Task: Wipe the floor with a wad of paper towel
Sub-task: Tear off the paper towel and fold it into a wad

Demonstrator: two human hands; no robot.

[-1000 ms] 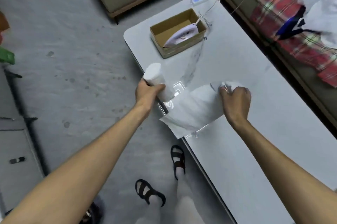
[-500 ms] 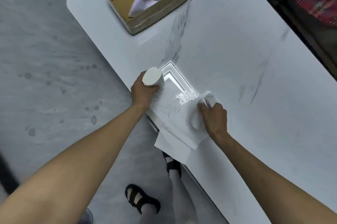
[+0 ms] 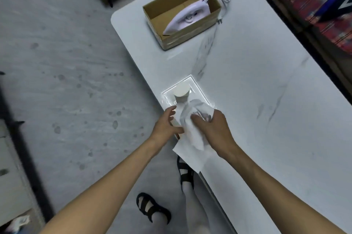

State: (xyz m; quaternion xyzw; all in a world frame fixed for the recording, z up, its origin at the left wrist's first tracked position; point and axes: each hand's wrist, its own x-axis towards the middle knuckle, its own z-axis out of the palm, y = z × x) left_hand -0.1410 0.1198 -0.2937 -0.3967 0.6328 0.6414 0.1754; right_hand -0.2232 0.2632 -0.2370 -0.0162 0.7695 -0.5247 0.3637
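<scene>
A white paper towel roll (image 3: 182,93) stands upright on the white table (image 3: 266,119) near its left edge. A long sheet (image 3: 192,150) trails from it over the table edge. My right hand (image 3: 213,130) grips the crumpled upper part of that sheet (image 3: 198,111), bunching it. My left hand (image 3: 166,125) is just left of it, below the roll, thumb and fingers around the sheet's left edge. The grey floor (image 3: 66,90) to the left carries several dark spots.
A cardboard box (image 3: 171,24) holding a white iron (image 3: 187,17) sits at the table's far end, its cord trailing away. My feet in black sandals (image 3: 152,209) stand by the table edge. A sofa base lies beyond, and plaid fabric lies at the right.
My left hand has let go of the roll, which now stands alone, and has come down to the sheet. My right hand has gathered the sheet into a crumpled bunch.
</scene>
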